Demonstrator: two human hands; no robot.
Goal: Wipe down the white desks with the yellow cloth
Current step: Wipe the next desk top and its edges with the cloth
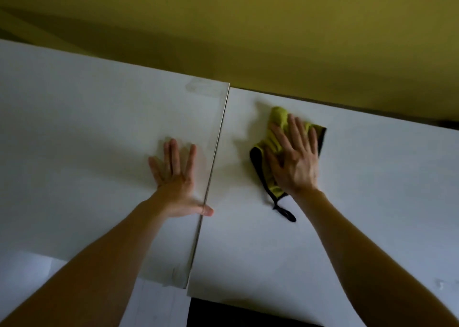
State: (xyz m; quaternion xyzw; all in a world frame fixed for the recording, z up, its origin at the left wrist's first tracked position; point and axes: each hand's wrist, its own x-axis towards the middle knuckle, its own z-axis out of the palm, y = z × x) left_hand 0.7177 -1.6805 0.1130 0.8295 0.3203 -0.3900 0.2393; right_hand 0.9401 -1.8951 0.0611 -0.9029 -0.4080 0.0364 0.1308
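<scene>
Ahead of us is a yellow wall (248, 28), and two white desks stand against it side by side. The left desk (74, 128) seems to sit slightly higher than the right desk (360, 202), so a thin pale edge (213, 168) shows along the join between them.

We lean over both tops with our arms stretched forward. Our left hand (173, 177) lies flat on the left desk just beside the join, with its fingers straight and spread and its thumb reaching across the edge. It holds nothing, and we judge it is there to take our weight while we reach toward the far side.

Our right hand (295, 160) presses down on the yellow cloth (275, 138) with its fingers straight and fanned. The palm rests on top rather than curling round the fabric, which suits pushing a broad patch of it over the surface. The cloth lies bunched on the right desk, near the far edge and a short way right of the join. Its black trim shows at both sides of our hand.

A black hanging loop (285, 212) trails loose from the cloth's near corner onto the desk. A faint smear (201, 88) marks the far corner of the left desk, and we judge that spot needs a pass.
</scene>
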